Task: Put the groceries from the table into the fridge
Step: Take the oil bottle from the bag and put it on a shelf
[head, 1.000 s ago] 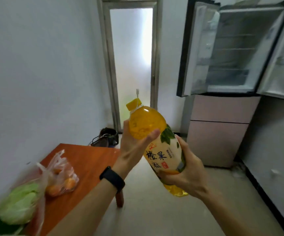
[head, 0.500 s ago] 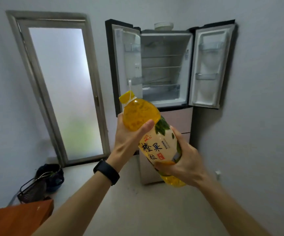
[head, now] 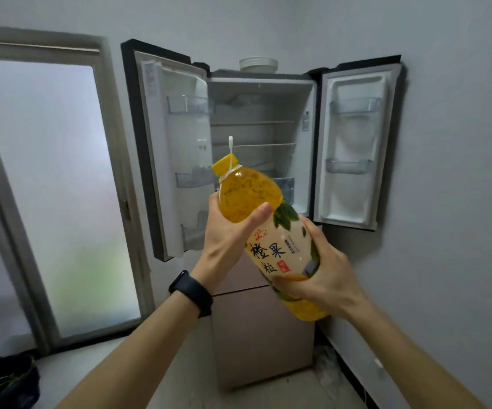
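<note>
Grey-walled room, fridge [head: 253, 113] ahead, upper doors open. Juice bottle [head: 280, 249] tilted, cap uppermost. Left hand [head: 224, 240] gripping its shoulder, right hand [head: 327, 278] wrapped round lower body.

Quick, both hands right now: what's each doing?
Left hand: grips the juice bottle near its neck.
Right hand: grips the bottle lower down.

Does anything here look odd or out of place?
Nothing spilled or broken. The juice bottle is held tilted, cap on, by the left hand and right hand. A white dish sits atop the open fridge, an unusual spot.
</note>
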Demonstrator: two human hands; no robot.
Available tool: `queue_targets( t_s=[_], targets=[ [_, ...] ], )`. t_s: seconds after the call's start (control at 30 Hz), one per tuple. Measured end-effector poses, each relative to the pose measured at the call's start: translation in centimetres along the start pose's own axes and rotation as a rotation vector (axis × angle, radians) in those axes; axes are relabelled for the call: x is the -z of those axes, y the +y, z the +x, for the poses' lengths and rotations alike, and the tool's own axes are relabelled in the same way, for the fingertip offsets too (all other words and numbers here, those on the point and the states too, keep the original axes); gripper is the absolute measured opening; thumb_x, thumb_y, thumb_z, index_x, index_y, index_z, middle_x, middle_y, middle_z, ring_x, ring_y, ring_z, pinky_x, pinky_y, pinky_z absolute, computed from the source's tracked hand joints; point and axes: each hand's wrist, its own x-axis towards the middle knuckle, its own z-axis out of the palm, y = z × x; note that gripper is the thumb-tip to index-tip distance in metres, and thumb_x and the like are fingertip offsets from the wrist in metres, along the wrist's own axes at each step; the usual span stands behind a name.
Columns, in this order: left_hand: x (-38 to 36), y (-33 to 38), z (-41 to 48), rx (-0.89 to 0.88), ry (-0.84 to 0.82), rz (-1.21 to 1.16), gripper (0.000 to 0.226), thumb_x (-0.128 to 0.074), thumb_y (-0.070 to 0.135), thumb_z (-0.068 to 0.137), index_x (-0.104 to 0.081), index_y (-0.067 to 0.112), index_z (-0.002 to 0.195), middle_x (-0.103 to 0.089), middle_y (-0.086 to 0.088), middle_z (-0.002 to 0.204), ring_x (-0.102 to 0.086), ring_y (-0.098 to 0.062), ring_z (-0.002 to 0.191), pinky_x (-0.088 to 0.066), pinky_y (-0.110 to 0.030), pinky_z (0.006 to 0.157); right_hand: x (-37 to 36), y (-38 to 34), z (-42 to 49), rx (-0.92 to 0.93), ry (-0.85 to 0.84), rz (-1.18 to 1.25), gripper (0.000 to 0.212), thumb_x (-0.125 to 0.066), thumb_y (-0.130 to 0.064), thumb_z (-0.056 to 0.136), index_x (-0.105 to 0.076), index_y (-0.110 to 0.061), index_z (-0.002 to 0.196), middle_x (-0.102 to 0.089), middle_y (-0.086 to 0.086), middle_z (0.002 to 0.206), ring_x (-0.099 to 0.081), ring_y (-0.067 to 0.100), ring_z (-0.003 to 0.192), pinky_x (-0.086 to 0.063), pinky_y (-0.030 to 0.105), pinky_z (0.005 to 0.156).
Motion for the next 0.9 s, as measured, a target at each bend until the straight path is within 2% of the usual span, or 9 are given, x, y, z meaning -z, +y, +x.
queue_targets(
  t_s=[0.17, 0.3, 0.5, 0.63, 0.8, 0.9],
  targets=[
    [-3.2, -5.1, 7.3, -0.013, -0.003, 0.005, 0.099, -0.081, 0.063, 0.055, -0.042, 0.014, 0.131, -0.062, -0.008, 0.117, -0.069, -0.019, 0.098, -0.059, -0.029, 0.074, 0.4, 6.3, 6.4, -0.024, -0.006, -0.024, 0.116, -0.089, -0.059, 0.059, -0.021, -0.044, 0.152, -0.060, -0.013, 0.118, -0.063, 0.004, 0.100, -0.060, 0.024, 0.077],
    [-6.0, -9.6, 12.4, -0.030, 0.004, 0.018, 0.096, -0.079, 0.060, 0.055, -0.041, 0.018, 0.133, -0.061, -0.003, 0.118, -0.068, -0.014, 0.099, -0.058, -0.024, 0.072, 0.2, 12.1, 11.1, -0.026, 0.002, 0.015, 0.117, -0.091, -0.054, 0.058, -0.021, -0.045, 0.152, -0.058, -0.014, 0.118, -0.063, 0.003, 0.099, -0.060, 0.022, 0.075],
    [-11.2, -16.0, 20.4, -0.036, 0.035, 0.071, 0.095, -0.078, 0.063, 0.054, -0.041, 0.023, 0.132, -0.060, 0.001, 0.119, -0.066, -0.013, 0.103, -0.059, -0.028, 0.078, 0.5, 21.2, 19.0, 0.002, -0.004, 0.074, 0.115, -0.092, -0.050, 0.059, -0.024, -0.045, 0.151, -0.057, -0.020, 0.120, -0.061, -0.003, 0.101, -0.059, 0.019, 0.075],
    [-14.5, -19.4, 25.4, -0.005, 0.065, 0.087, 0.100, -0.079, 0.063, 0.054, -0.039, 0.019, 0.134, -0.059, -0.002, 0.122, -0.065, -0.016, 0.106, -0.059, -0.032, 0.082, 0.9, 26.7, 24.3, -0.012, -0.021, 0.125, 0.114, -0.092, -0.052, 0.058, -0.025, -0.046, 0.150, -0.057, -0.021, 0.120, -0.061, -0.001, 0.102, -0.061, 0.027, 0.078],
    [-16.6, -23.9, 29.6, 0.085, 0.083, 0.039, 0.116, -0.083, 0.076, 0.040, -0.041, 0.022, 0.134, -0.063, 0.001, 0.119, -0.067, -0.009, 0.103, -0.056, -0.021, 0.075, -0.1, 32.2, 29.3, -0.022, -0.048, 0.164, 0.113, -0.092, -0.051, 0.057, -0.025, -0.047, 0.149, -0.058, -0.023, 0.119, -0.062, -0.002, 0.101, -0.060, 0.024, 0.078],
    [-17.7, -27.3, 31.7, 0.133, 0.065, 0.019, 0.110, -0.086, 0.072, 0.041, -0.042, 0.025, 0.131, -0.065, -0.002, 0.120, -0.068, -0.014, 0.105, -0.057, -0.027, 0.079, -1.2, 35.2, 31.8, -0.052, -0.080, 0.214, 0.112, -0.092, -0.052, 0.056, -0.028, -0.048, 0.148, -0.060, -0.023, 0.116, -0.063, -0.001, 0.101, -0.060, 0.024, 0.076]
  ],
)
